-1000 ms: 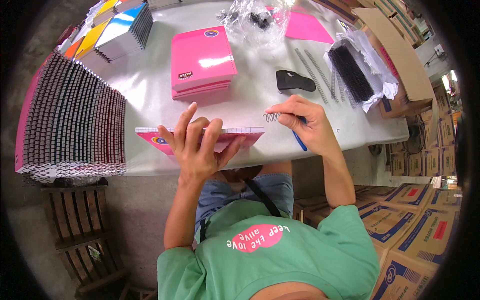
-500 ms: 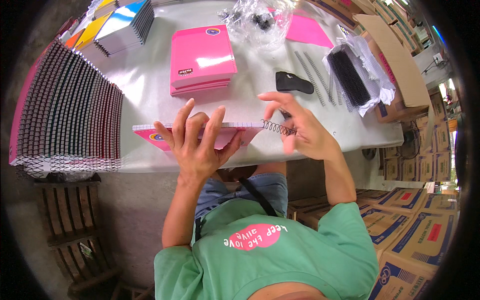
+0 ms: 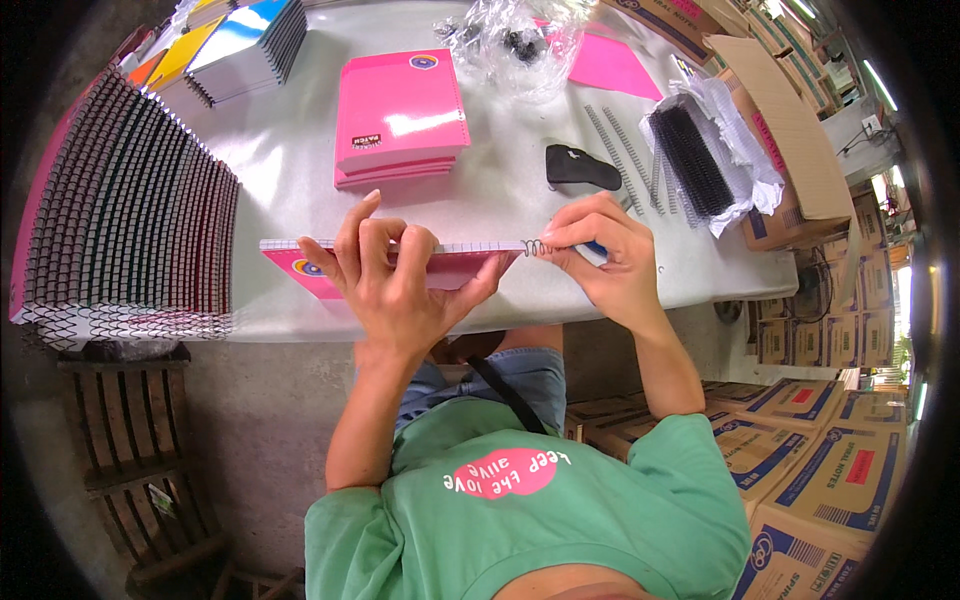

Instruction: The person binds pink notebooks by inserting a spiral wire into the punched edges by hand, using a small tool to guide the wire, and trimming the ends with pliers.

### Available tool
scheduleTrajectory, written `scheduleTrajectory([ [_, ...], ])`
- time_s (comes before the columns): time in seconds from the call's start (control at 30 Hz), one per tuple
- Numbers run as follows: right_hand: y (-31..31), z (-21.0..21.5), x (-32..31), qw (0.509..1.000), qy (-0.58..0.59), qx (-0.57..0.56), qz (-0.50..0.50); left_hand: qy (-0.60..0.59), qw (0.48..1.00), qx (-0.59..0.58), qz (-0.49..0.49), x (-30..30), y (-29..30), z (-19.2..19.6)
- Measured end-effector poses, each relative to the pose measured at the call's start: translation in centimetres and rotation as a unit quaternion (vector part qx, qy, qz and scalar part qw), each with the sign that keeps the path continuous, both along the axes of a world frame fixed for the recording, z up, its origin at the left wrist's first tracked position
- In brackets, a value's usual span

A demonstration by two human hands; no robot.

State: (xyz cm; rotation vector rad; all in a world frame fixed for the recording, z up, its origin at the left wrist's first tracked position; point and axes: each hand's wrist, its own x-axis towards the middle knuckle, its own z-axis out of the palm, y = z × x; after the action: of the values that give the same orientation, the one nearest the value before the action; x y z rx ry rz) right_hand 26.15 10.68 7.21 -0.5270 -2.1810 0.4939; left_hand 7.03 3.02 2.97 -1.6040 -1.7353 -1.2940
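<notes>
A pink notebook (image 3: 452,272) stands on its edge near the table's front, its row of punched holes facing up. My left hand (image 3: 388,280) grips it, thumb on the near cover and fingers over the top edge. At the notebook's right end, a dark wire spiral (image 3: 534,248) meets the holes. My right hand (image 3: 612,262) pinches that spiral between thumb and fingers. Something small and blue (image 3: 597,247) shows inside the right hand; its kind cannot be made out. Just beyond the right hand lies a black cloth-like pouch (image 3: 582,168).
Pink notebooks (image 3: 400,115) are stacked mid-table, and a tall pile of spiral-bound notebooks (image 3: 140,220) fills the left. Loose wire spirals (image 3: 622,150) lie beside a bundle of black spirals (image 3: 692,160) in wrapping. An open carton (image 3: 790,150) stands right; crumpled clear plastic (image 3: 520,50) lies at the back.
My right hand has closed in to the left, and its fingers now pinch the spiral nearer the notebook. Less of the spiral shows. The left hand keeps its grip.
</notes>
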Motion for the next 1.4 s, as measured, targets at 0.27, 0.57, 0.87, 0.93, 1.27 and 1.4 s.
scheduleTrajectory([
  [0.27,-0.5,1.7,0.3,0.951,-0.124,-0.281,0.032,0.027,0.999,0.008,-0.016,-0.6,0.0,-0.8],
  [0.57,1.3,1.2,1.3,0.947,-0.077,-0.295,0.101,0.0,1.0,-0.016,-0.013,-0.2,-0.2,0.1],
  [0.87,-0.2,1.8,0.2,0.975,-0.121,-0.168,0.077,0.018,1.0,-0.001,-0.025,-0.3,-0.3,-0.5],
  [0.93,0.1,1.9,0.3,0.96,-0.158,-0.211,0.097,0.016,1.0,-0.009,-0.023,-0.3,-0.4,-0.4],
  [1.27,12.0,-6.7,6.0,0.909,-0.361,0.022,-0.208,-0.017,0.994,-0.018,-0.109,-1.6,-1.2,0.1],
  [1.4,12.3,-6.9,5.4,0.946,-0.12,-0.258,-0.152,-0.019,0.994,-0.034,-0.101,-1.2,-1.5,0.1],
])
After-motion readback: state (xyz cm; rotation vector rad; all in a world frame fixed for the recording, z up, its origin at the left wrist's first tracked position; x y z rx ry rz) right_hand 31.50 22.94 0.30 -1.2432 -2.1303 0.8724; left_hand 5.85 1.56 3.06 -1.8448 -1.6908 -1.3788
